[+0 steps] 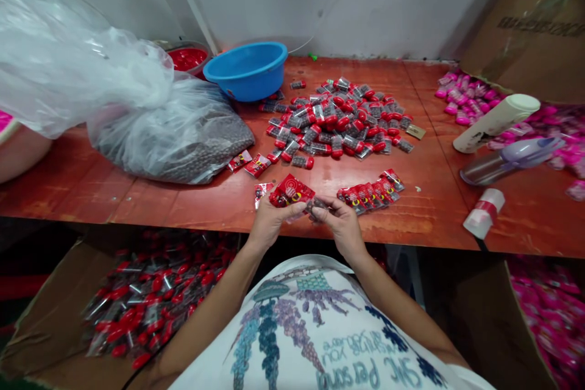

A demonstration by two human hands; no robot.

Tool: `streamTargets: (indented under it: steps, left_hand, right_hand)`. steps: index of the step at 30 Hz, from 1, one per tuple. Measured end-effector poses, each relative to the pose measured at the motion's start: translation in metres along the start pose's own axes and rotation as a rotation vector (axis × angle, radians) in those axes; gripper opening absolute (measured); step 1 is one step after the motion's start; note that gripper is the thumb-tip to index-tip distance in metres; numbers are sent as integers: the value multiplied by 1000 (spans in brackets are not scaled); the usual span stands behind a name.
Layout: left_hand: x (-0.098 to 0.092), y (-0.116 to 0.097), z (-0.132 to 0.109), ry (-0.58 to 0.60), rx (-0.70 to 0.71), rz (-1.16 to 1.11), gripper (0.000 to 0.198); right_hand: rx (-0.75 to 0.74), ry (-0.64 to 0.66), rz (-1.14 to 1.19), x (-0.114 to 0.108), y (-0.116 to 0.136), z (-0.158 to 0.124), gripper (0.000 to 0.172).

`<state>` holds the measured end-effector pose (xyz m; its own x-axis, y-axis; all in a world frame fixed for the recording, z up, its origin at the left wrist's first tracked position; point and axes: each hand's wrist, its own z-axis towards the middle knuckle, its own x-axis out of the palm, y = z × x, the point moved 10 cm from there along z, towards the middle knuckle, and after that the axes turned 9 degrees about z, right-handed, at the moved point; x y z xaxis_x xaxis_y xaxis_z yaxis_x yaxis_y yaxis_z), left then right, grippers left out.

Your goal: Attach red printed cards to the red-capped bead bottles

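Near the table's front edge, my left hand (269, 219) is closed on a red printed packet (291, 189). My right hand (342, 220) meets it from the other side, its fingers pinching a small clear piece with dark contents (315, 204). Whether that piece is the packet's lower end or a separate small bottle, I cannot tell. Just right of my hands lies an overlapping row of red packets (372, 192). Behind is a heap of small clear bottles with red caps and dark contents (338, 119). More red packets (257, 165) lie to the left.
A blue basin (247, 70) and a clear plastic bag of dark beads (183, 134) stand left. At right are a white tumbler (496, 124), a purple-lidded bottle (507, 161), a white roll (484, 213) and pink bottles (470, 97). Below sits a box of red-capped bottles (150, 298).
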<state>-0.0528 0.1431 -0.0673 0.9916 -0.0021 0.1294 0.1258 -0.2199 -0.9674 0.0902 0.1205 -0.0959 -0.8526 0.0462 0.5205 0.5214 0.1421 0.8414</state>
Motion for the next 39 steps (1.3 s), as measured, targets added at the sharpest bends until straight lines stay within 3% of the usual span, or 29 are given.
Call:
streamTargets:
  steps: [6, 9, 12, 15, 19, 24, 27, 32, 36, 39]
  left_hand:
    - [2, 5, -1, -26, -52, -6, 30]
    - [6, 7, 0, 18, -98, 49, 28]
    - [10, 6, 2, 63, -132, 21, 30]
    - [1, 1, 6, -29, -98, -60, 31]
    - [-1, 4, 7, -101, -75, -84, 31]
    - [23, 20, 3, 23, -105, -50, 29]
    - [24, 24, 3, 39, -108, -24, 28]
    - [25, 34, 4, 69, -176, -21, 27]
    - [31, 47, 4, 114, -273, -75, 32]
    - [25, 54, 4, 70, -348, -197, 34]
  right_hand:
    - [-159, -37, -156, 0, 13, -2, 34]
    - [-109, -25, -58, 1, 8, 0, 44]
    - [-75, -6, 23, 0, 3, 4, 40]
    - [-80, 58, -47, -1, 2, 7, 35]
    - [-128, 144, -194, 0, 5, 4, 50]
    - [-96, 91, -112, -8, 5, 0, 54]
    - [-83, 126, -151, -9, 5, 2, 56]
    - [-155, 99, -304, -14, 9, 6, 38]
    - [-122, 37, -311, -27, 11, 9, 36]
    - [-199, -108, -405, -69, 36, 11, 41]
